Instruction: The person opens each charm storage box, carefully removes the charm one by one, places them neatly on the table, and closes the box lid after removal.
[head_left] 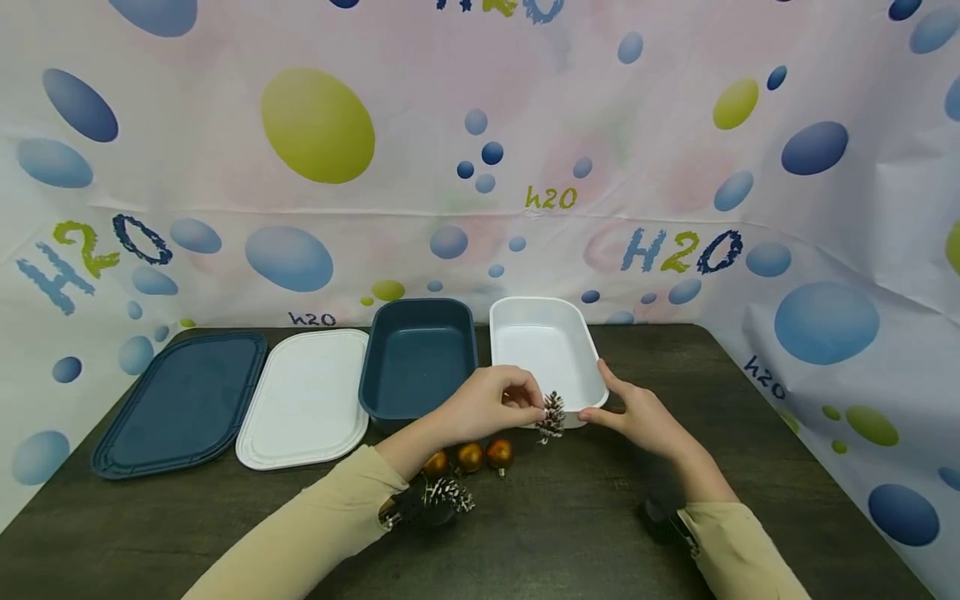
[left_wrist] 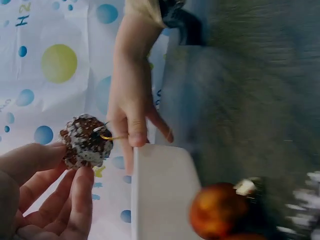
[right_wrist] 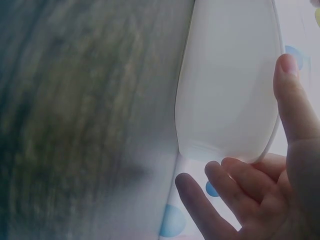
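Head view shows the left arm (head_left: 322,521) reaching diagonally from the lower left, its hand (head_left: 491,406) turned toward the right. Thumb and fingertips of this hand meet closely and pinch one snow-tipped pinecone (head_left: 552,417), which hangs at the near rim of the white container (head_left: 540,350); in the left wrist view it is higher than this rim and apart from it. From the right side, the right forearm (head_left: 705,475) leans inward, and the right hand (head_left: 637,417) holds the near right corner of the container, thumb and fingers spread rather wide around it. Its little finger extends away from the wall in the right wrist view. Near the left wrist lie three orange baubles (head_left: 470,457) and a second pinecone (head_left: 448,495). Farther left stand the blue container (head_left: 420,367), then the white lid (head_left: 307,400) and the blue lid (head_left: 183,404), both lying flat on the dark table (head_left: 585,517).
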